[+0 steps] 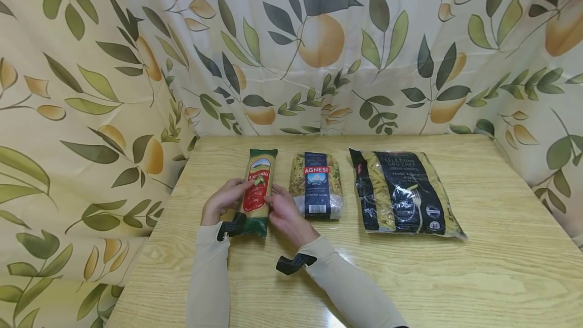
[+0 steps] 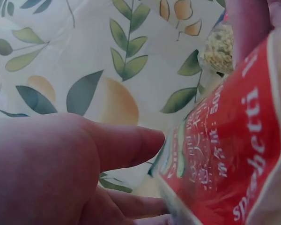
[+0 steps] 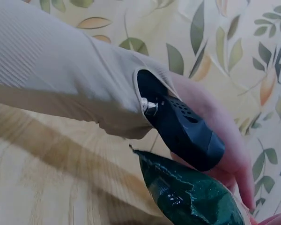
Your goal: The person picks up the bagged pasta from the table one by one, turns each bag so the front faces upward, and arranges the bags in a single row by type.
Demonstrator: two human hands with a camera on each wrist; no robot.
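In the head view a long spaghetti pack (image 1: 256, 202), with a red label and green ends, is held between both hands. My left hand (image 1: 223, 199) grips its left edge, thumb over the front. On the opposite edge, my right hand (image 1: 288, 215) pinches the pack with the thumb in front and fingers behind. The left wrist view shows the left thumb (image 2: 131, 146) at the edge of the red label (image 2: 225, 154), fingers below it. Seen from the right wrist, the pack's green end (image 3: 189, 192) hangs below the left wrist and its black camera mount (image 3: 185, 126).
Right of the spaghetti pack, an Agnesi pasta bag (image 1: 316, 189) lies on the wooden table (image 1: 501, 272). Farther right lies a larger black-and-clear penne bag (image 1: 405, 194). A leaf-and-fruit patterned curtain (image 1: 282, 65) closes off the table's back and sides.
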